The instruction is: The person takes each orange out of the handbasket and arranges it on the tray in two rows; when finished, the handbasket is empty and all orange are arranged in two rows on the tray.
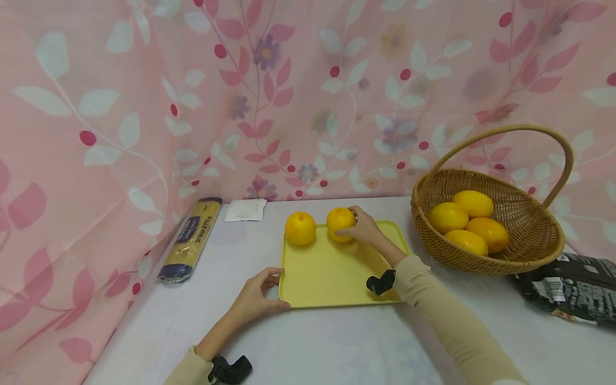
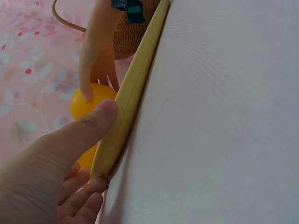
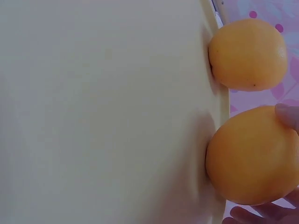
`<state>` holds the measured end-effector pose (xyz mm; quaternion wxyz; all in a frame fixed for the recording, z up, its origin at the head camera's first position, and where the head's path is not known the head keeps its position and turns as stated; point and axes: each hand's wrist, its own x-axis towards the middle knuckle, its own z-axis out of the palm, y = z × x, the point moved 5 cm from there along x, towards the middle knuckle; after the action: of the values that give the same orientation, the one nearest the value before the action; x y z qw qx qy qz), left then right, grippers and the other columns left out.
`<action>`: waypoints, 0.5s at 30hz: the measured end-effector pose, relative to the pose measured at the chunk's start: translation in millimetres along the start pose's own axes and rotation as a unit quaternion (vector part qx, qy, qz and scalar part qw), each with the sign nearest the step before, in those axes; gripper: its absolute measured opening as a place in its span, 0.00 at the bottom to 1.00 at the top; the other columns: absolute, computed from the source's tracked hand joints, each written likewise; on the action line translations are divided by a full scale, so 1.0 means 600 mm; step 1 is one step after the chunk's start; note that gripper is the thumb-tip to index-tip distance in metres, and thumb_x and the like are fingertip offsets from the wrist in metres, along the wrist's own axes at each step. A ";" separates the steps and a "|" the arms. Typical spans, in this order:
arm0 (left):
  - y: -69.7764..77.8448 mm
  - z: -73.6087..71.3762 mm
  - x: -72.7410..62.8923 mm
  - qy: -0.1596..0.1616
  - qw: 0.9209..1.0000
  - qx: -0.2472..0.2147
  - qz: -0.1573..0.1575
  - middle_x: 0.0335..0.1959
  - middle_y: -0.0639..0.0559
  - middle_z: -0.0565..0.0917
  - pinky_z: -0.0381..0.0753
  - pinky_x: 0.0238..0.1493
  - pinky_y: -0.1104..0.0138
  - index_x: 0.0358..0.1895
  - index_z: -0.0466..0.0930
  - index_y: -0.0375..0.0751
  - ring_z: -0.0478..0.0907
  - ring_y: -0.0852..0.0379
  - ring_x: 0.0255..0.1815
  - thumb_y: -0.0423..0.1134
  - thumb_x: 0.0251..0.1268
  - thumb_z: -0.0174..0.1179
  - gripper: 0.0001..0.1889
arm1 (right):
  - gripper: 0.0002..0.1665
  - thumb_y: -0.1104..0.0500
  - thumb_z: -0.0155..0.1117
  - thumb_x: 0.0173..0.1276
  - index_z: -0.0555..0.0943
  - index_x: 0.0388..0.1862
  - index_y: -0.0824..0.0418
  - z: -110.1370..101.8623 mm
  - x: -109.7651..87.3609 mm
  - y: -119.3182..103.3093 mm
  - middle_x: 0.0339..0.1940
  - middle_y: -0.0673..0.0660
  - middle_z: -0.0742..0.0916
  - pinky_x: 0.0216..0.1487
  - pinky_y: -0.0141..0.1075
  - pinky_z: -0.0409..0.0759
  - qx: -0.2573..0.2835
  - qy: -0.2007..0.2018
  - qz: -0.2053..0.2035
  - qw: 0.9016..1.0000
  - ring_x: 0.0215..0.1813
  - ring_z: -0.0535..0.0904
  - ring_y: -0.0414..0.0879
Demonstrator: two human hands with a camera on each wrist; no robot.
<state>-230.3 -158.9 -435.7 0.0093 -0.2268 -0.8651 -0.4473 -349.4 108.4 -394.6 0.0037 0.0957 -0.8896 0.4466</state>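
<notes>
A yellow tray (image 1: 327, 278) lies on the white tabletop, with two oranges at its far side. My right hand (image 1: 364, 229) holds the right-hand orange (image 1: 339, 224), its thumb and fingers on either side of the fruit. In the right wrist view this orange (image 3: 250, 158) sits against the tray's far rim. The other orange (image 1: 300, 228) rests at the tray's far left corner, a small gap away. At the near left corner my left hand (image 1: 255, 297) grips the tray; the left wrist view shows the thumb along its edge (image 2: 128, 102).
A wicker basket (image 1: 524, 227) with several yellow-orange fruits (image 1: 474, 204) leans at the right. Beside it lies a black package (image 1: 572, 289). Spaghetti in a packet (image 1: 191, 240) and a white sachet (image 1: 245, 210) lie at the left. Floral cloth (image 1: 308, 107) hangs behind.
</notes>
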 end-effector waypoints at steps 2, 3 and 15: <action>0.000 0.001 0.000 0.000 1.000 -0.001 0.003 0.41 0.50 0.78 0.74 0.48 0.60 0.53 0.70 0.38 0.75 0.53 0.42 0.45 0.33 0.75 0.37 | 0.45 0.53 0.72 0.49 0.61 0.61 0.68 -0.002 -0.001 -0.002 0.56 0.68 0.71 0.56 0.49 0.66 -0.004 -0.004 0.003 1.000 0.53 0.67 0.59; -0.001 0.001 0.000 0.001 1.000 0.000 0.004 0.41 0.49 0.78 0.74 0.48 0.59 0.53 0.70 0.38 0.75 0.53 0.42 0.44 0.33 0.75 0.37 | 0.46 0.53 0.72 0.49 0.60 0.61 0.68 -0.002 -0.002 -0.003 0.57 0.68 0.70 0.56 0.50 0.66 -0.005 -0.006 0.003 1.000 0.54 0.67 0.59; -0.002 0.000 0.000 0.003 1.000 0.007 0.009 0.40 0.50 0.78 0.75 0.47 0.61 0.53 0.70 0.39 0.76 0.54 0.41 0.46 0.33 0.74 0.38 | 0.49 0.52 0.71 0.49 0.58 0.64 0.70 -0.001 0.003 -0.006 0.59 0.68 0.70 0.58 0.50 0.64 -0.023 -0.026 -0.011 0.999 0.54 0.68 0.59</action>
<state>-231.0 -159.4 -436.4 0.0172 -0.2337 -0.8658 -0.4422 -350.4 106.5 -391.5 -0.0119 0.1172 -0.8983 0.4233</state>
